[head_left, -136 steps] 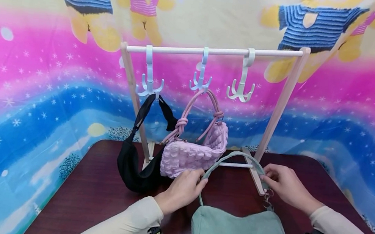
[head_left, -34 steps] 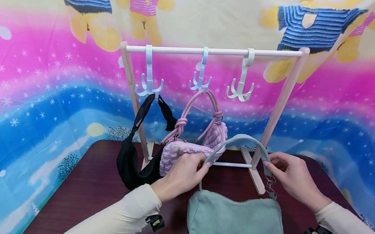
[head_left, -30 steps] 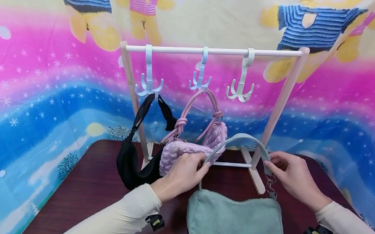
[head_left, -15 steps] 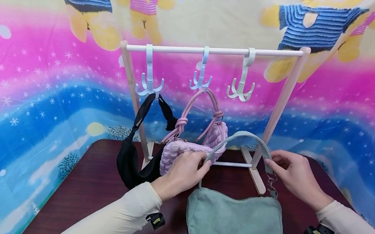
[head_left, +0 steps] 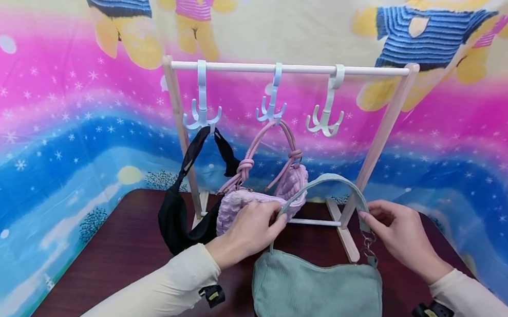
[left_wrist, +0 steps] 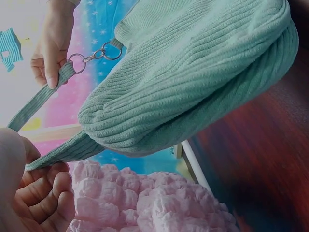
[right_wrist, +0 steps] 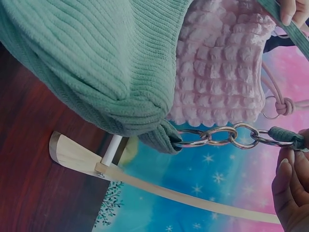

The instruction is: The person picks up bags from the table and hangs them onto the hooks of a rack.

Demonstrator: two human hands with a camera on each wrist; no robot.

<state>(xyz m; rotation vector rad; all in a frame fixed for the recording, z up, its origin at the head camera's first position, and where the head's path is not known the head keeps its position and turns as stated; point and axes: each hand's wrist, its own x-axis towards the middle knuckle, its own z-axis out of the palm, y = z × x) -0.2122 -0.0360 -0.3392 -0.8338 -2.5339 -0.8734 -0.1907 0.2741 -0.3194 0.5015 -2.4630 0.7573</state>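
Observation:
A sage-green corduroy handbag (head_left: 318, 299) hangs below its raised strap (head_left: 333, 178) in the head view. My left hand (head_left: 248, 230) pinches the strap's left side, in front of a puffy pink handbag (head_left: 249, 207). On the right, my right hand (head_left: 396, 235) pinches the strap's other end, just above the metal ring chain (right_wrist: 222, 136) joining it to the bag. Between the two hands the strap arches upward. Above and behind it, a pale green four-prong hook (head_left: 325, 122) hangs with nothing on it.
A wooden rack (head_left: 379, 140) with a white rail (head_left: 305, 71) stands on the dark red table (head_left: 99, 256). The pink handbag and a black bag (head_left: 177, 223) hang from two light blue hooks (head_left: 201, 106) on its left and middle. A patterned cloth backs everything.
Over these seconds the green handbag has come up and away from the lower edge of the view, with both hands keeping hold of its strap. Lately it has risen only slightly.

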